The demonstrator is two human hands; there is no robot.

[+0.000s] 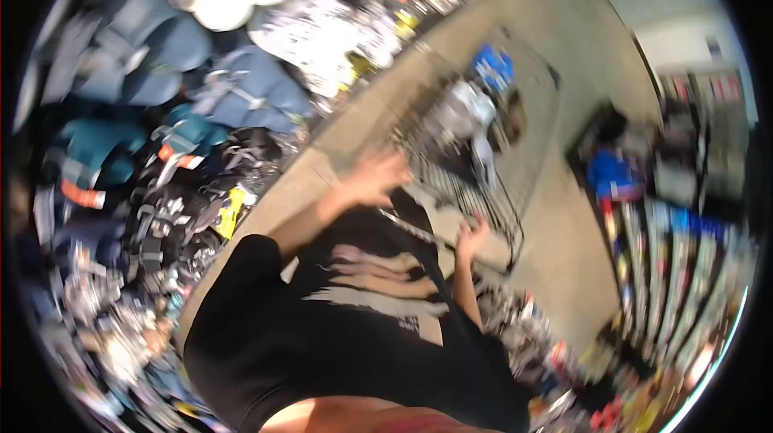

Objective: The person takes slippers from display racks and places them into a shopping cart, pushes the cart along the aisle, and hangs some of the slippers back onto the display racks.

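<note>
My left hand [377, 178] is stretched out near the cart's handle bar [415, 229]. Motion blurs it, but its fingers look spread and nothing shows in them. My right hand [473, 237] is beside the other end of the bar, fingers curled together; what they hold, if anything, is too small to tell. A wire shopping cart [503, 219] stands in front of me. In it lie a grey-white bundle [460, 115], a blue package [493, 67] and a dark brown item [513, 117].
On the left, shelves hold blue-grey bags [250, 91], teal items [97, 147] and many small packages. Racks of packaged goods [672, 272] line the right, with a blue item [612, 175] above them. A beige floor [564, 272] runs between.
</note>
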